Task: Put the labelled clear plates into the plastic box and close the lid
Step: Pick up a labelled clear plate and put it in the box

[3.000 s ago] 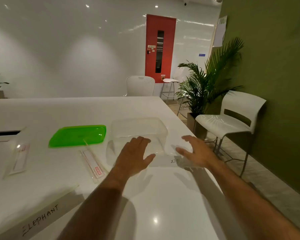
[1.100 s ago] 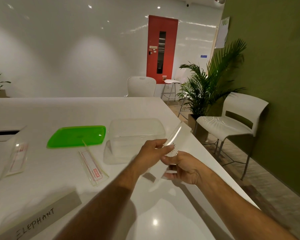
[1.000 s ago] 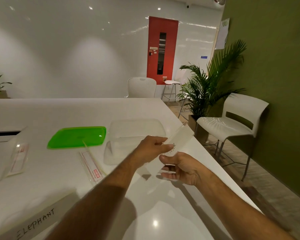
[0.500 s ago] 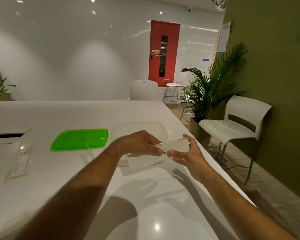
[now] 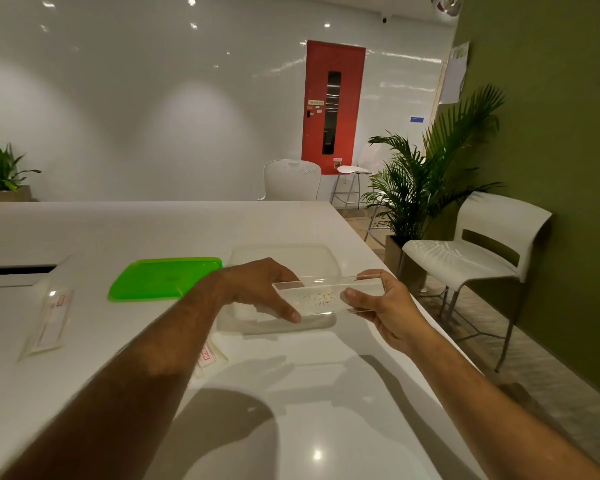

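Plate, far left (image 5: 47, 323): clear, lying flat on the white worktop (image 5: 291, 427), a long label with red print on it; text too small to read.
Slot in worktop (image 5: 16, 270): dark opening at the left edge, behind that plate.
Lid (image 5: 165, 277): bright green, flat on the worktop, just left of the box and apart from it.
Plate under forearm (image 5: 210, 358): clear, flat on the worktop near the front left corner of the box; mostly hidden by the left forearm, a red-print label showing.
Left hand (image 5: 260, 289): reaches across over the box; thumb and fingers pinch the left end of the held plate.
Box (image 5: 281, 258): clear plastic, rounded corners, open top, standing on the worktop; contents cannot be made out through the walls.
Held plate (image 5: 321, 297): clear, labelled TIGER in handwriting; off the worktop, long edge level, face toward the camera, over the near right part of the box. Whether its lower edge is already inside the rim cannot be told.
Right hand (image 5: 383, 303): thumb in front, fingers behind, pinching the right end of the same plate.
Off the worktop, right: potted palm (image 5: 430, 181), white chair (image 5: 471, 251) against a green wall (image 5: 551, 133); red door (image 5: 331, 109) at the back.
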`<state>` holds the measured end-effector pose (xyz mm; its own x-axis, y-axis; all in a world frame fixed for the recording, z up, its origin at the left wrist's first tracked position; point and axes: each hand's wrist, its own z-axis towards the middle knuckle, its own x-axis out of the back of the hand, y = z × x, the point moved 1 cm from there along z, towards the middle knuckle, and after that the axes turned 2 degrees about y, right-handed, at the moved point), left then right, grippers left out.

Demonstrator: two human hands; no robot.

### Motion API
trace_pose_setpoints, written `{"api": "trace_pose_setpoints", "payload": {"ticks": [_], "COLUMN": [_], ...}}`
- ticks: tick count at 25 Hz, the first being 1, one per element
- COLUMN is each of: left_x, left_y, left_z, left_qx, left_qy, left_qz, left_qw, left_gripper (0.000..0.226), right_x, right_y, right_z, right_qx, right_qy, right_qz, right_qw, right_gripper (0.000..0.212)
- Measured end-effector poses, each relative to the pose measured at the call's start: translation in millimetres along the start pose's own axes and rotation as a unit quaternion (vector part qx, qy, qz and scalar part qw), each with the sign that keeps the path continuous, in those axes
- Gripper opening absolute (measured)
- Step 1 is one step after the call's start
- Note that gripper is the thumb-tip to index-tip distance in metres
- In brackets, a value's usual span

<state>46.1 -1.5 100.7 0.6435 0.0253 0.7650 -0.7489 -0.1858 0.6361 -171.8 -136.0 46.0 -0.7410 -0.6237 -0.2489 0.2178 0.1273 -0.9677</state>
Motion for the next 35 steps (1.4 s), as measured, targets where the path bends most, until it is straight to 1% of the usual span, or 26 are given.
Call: {"api": "trace_pose_setpoints", "payload": {"ticks": [2, 4, 7, 9, 12, 14, 17, 20, 23, 25, 27, 29, 31, 35], "left_x": [10, 18, 29, 37, 50, 59, 70, 77, 77, 75, 70, 66, 61, 51], "left_y": [-8, -13, -19, -24, -29, -31, -38, -50, -58, -66, -76, -86, -93, -95], "left_z": [-5, -7, -6, -3, 5, 12, 24, 38, 51, 61, 72, 83, 91, 100], "left_qx": [0.009, 0.016, 0.022, 0.019, 0.022, 0.022, 0.031, 0.026, 0.021, 0.025, 0.036, 0.045, 0.053, 0.071], "left_qy": [0.006, 0.037, 0.091, 0.120, 0.156, 0.174, 0.206, 0.226, 0.218, 0.213, 0.198, 0.173, 0.143, 0.080], "left_qz": [0.004, 0.020, 0.016, -0.002, 0.012, 0.023, 0.041, 0.072, 0.124, 0.147, 0.166, 0.184, 0.216, 0.321], "left_qw": [1.000, 0.999, 0.996, 0.993, 0.988, 0.984, 0.977, 0.971, 0.968, 0.966, 0.965, 0.966, 0.964, 0.941], "left_gripper": [0.061, 0.065, 0.067, 0.067, 0.062, 0.057, 0.054, 0.050, 0.044, 0.042, 0.041, 0.045, 0.049, 0.052], "right_x": [1, -2, -9, -15, -26, -33, -43, -51, -60, -62, -62, -62, -62, -67], "right_y": [-1, -4, -17, -28, -46, -55, -62, -62, -58, -51, -44, -36, -28, -15], "right_z": [5, 10, 20, 30, 47, 59, 78, 101, 124, 139, 154, 166, 175, 187], "right_qx": [-0.002, 0.001, 0.022, 0.042, 0.056, 0.062, 0.073, 0.111, 0.136, 0.129, 0.117, 0.103, 0.091, 0.071], "right_qy": [0.007, 0.007, 0.006, -0.008, -0.039, -0.056, -0.062, -0.056, -0.056, -0.061, -0.070, -0.083, -0.100, -0.130], "right_qz": [0.012, -0.009, -0.110, -0.195, -0.290, -0.349, -0.472, -0.542, -0.590, -0.626, -0.644, -0.668, -0.699, -0.744], "right_qw": [1.000, 1.000, 0.994, 0.980, 0.955, 0.933, 0.877, 0.831, 0.794, 0.767, 0.752, 0.732, 0.702, 0.652], "right_gripper": [0.051, 0.051, 0.050, 0.050, 0.057, 0.055, 0.051, 0.049, 0.050, 0.051, 0.047, 0.044, 0.046, 0.058]}}
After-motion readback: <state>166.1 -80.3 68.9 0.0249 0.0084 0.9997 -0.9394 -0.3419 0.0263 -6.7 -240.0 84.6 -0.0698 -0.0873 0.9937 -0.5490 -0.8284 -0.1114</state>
